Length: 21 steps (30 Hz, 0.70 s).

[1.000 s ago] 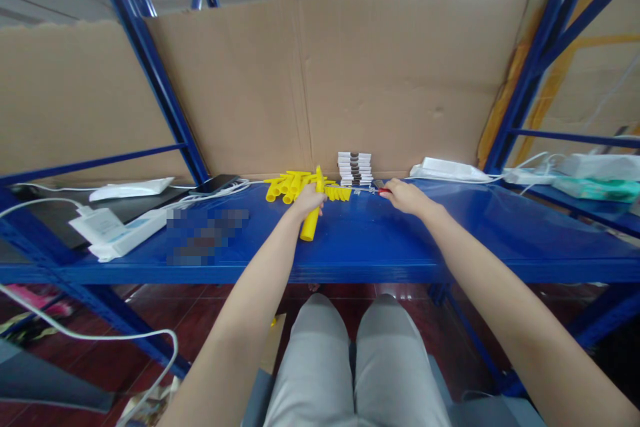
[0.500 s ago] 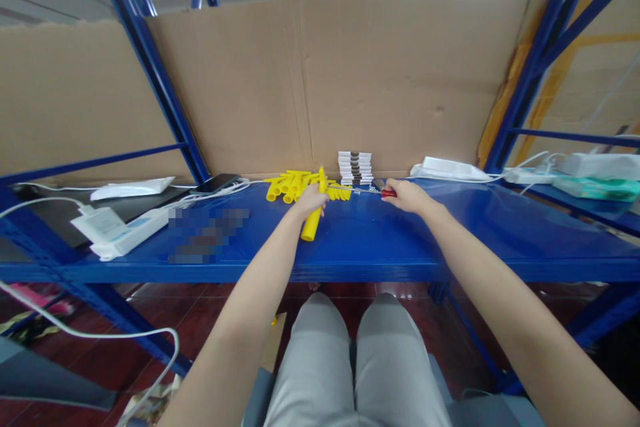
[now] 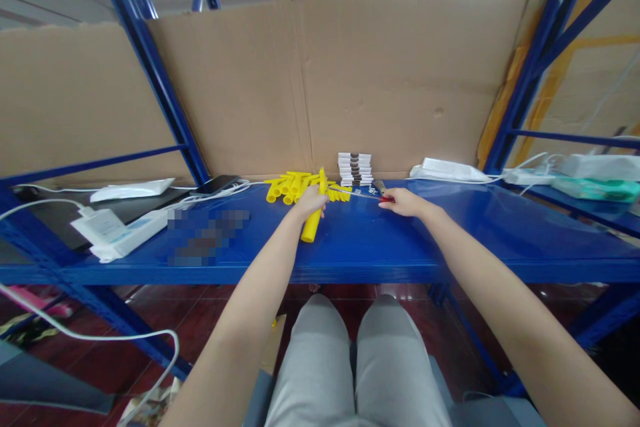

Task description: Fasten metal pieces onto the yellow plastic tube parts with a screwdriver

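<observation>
My left hand (image 3: 313,201) is wrapped round a yellow plastic tube with a crosspiece (image 3: 311,227), its open end towards me. My right hand (image 3: 403,201) grips the red handle of a screwdriver (image 3: 367,196). The thin metal shaft points left and its tip meets the upper part of the yellow piece; the exact contact is too small to make out. Behind my left hand lies a heap of similar yellow tubes (image 3: 287,187), and smaller yellow parts (image 3: 343,194) lie to its right. Tiny metallic pieces (image 3: 373,191) rest just beyond the shaft.
A stack of white packs with dark bands (image 3: 355,168) stands against the cardboard back panel (image 3: 380,73). Left on the blue shelf (image 3: 390,247) are a white power strip (image 3: 135,233), cables and a black phone (image 3: 219,183). A white packet (image 3: 447,171) lies right.
My right hand has dropped slightly towards me with the screwdriver, so the shaft slants more. My left hand and the yellow tube stay almost still.
</observation>
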Each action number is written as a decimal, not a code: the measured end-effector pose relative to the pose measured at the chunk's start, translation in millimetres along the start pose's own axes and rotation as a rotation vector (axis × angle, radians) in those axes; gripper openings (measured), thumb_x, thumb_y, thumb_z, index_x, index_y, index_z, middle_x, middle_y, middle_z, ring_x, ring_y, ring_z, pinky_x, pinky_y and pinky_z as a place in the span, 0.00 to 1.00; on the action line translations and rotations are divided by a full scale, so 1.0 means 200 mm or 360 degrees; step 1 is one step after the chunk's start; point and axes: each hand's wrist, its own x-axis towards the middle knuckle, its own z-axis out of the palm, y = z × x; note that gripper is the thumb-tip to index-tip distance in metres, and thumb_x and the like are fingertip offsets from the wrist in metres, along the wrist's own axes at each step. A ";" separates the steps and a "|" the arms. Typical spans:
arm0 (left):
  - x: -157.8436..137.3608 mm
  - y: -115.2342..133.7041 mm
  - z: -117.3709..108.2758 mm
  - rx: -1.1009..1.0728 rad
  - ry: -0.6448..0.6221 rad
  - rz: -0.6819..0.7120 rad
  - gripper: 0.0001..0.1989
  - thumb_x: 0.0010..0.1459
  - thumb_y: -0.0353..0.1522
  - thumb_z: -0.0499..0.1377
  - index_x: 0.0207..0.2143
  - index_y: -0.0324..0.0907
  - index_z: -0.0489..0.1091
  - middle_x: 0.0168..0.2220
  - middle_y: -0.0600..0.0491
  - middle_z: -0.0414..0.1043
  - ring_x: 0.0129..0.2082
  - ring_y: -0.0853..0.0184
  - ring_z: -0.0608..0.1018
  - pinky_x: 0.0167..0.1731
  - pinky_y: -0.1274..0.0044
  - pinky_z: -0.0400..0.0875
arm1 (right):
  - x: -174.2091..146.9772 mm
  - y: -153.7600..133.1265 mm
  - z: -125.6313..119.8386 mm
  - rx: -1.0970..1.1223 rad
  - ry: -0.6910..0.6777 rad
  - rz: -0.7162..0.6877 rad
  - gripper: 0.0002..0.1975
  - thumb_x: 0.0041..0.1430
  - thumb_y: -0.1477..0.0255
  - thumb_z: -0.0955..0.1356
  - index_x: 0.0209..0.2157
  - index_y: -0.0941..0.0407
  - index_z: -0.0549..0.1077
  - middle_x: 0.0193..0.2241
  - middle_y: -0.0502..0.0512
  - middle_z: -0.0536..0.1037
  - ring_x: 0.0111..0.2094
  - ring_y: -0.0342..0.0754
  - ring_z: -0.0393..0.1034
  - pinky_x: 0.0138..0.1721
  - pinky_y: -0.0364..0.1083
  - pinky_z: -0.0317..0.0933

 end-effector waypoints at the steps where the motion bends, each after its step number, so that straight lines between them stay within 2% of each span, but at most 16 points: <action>1: 0.00 0.00 0.00 0.0003 -0.0001 -0.0001 0.06 0.51 0.20 0.52 0.30 0.38 0.64 0.15 0.62 0.60 0.11 0.74 0.65 0.14 0.82 0.62 | 0.00 0.00 0.00 0.0024 0.0029 0.0018 0.05 0.59 0.71 0.67 0.33 0.58 0.72 0.35 0.59 0.80 0.34 0.50 0.73 0.36 0.43 0.61; 5: -0.01 0.02 0.00 -0.0014 0.0006 0.0009 0.06 0.51 0.20 0.52 0.29 0.38 0.62 0.14 0.62 0.59 0.11 0.75 0.65 0.14 0.83 0.61 | 0.00 0.01 0.02 0.0041 0.0139 0.0122 0.05 0.56 0.72 0.69 0.35 0.57 0.71 0.35 0.58 0.80 0.34 0.49 0.73 0.34 0.43 0.61; 8: -0.02 0.02 0.00 -0.0047 -0.0003 0.0037 0.07 0.51 0.20 0.52 0.30 0.39 0.62 0.14 0.62 0.59 0.11 0.75 0.65 0.14 0.83 0.61 | 0.01 0.01 0.02 0.0025 0.0141 0.0161 0.08 0.57 0.72 0.69 0.39 0.58 0.71 0.37 0.59 0.80 0.35 0.50 0.74 0.35 0.43 0.62; 14: 0.00 0.00 0.00 -0.0052 0.0028 0.0038 0.08 0.51 0.20 0.52 0.33 0.38 0.63 0.15 0.62 0.59 0.11 0.74 0.66 0.15 0.82 0.63 | 0.01 -0.01 0.01 -0.0019 0.0039 0.0011 0.09 0.63 0.72 0.62 0.36 0.59 0.73 0.39 0.64 0.79 0.39 0.52 0.74 0.39 0.44 0.61; 18: 0.01 -0.01 0.00 -0.0020 0.0002 0.0066 0.08 0.51 0.21 0.52 0.34 0.37 0.65 0.15 0.62 0.60 0.11 0.74 0.67 0.15 0.82 0.64 | 0.01 -0.01 0.00 -0.0072 0.0129 -0.0017 0.05 0.61 0.73 0.65 0.37 0.59 0.72 0.39 0.64 0.79 0.40 0.52 0.73 0.40 0.44 0.61; 21: 0.01 -0.01 0.00 -0.0012 -0.0017 0.0061 0.07 0.51 0.21 0.52 0.33 0.38 0.64 0.15 0.62 0.60 0.11 0.74 0.66 0.16 0.83 0.64 | 0.00 0.00 0.00 -0.0093 0.0180 0.0026 0.07 0.59 0.73 0.67 0.40 0.58 0.70 0.39 0.62 0.79 0.38 0.51 0.73 0.37 0.44 0.61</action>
